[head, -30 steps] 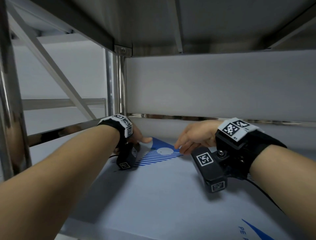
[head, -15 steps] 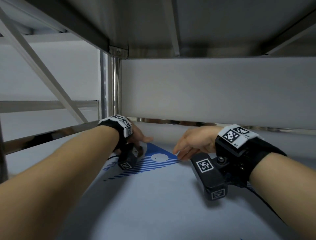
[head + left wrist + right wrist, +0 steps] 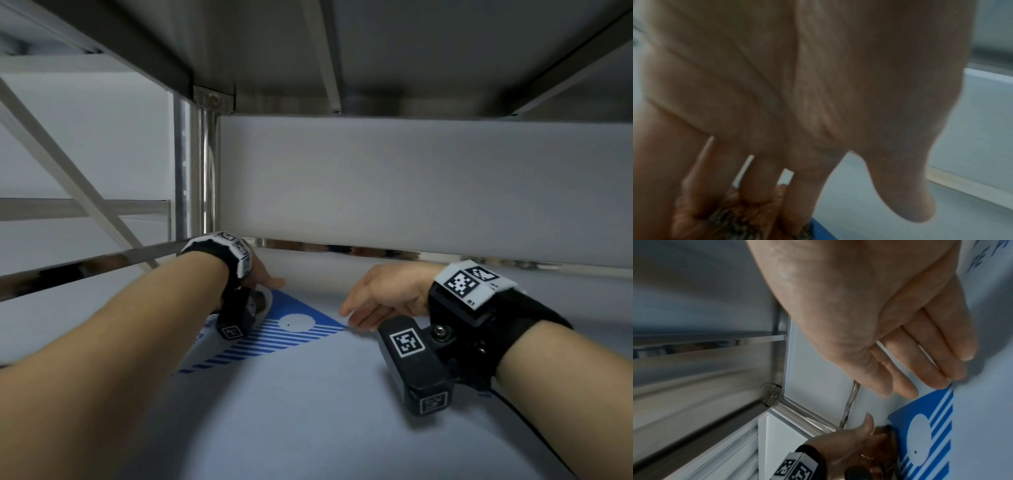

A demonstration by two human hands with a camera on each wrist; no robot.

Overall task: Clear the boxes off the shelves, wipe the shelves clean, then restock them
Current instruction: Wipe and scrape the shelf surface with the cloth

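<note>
My left hand [image 3: 265, 278] lies at the back left of the white shelf surface [image 3: 308, 411], fingers pressing a brown-orange cloth [image 3: 748, 216] down on it. The cloth [image 3: 885, 434] sits at the top corner of a blue triangle print [image 3: 298, 322] with a white dot and stripes. To its right my right hand [image 3: 380, 298] is flat and holds nothing. Its straight fingertips [image 3: 941, 382] touch the surface at the print's [image 3: 925, 434] right corner. No boxes are in view.
The underside of the upper shelf [image 3: 411, 51] is close overhead. A chrome post [image 3: 195, 171] stands at the back left corner, and a chrome rail [image 3: 342, 248] runs along the back. A white panel [image 3: 411, 188] closes the rear. Diagonal braces [image 3: 68, 178] cross the left side.
The head view has shifted slightly. Both hands keep their places on the surface by the blue print.
</note>
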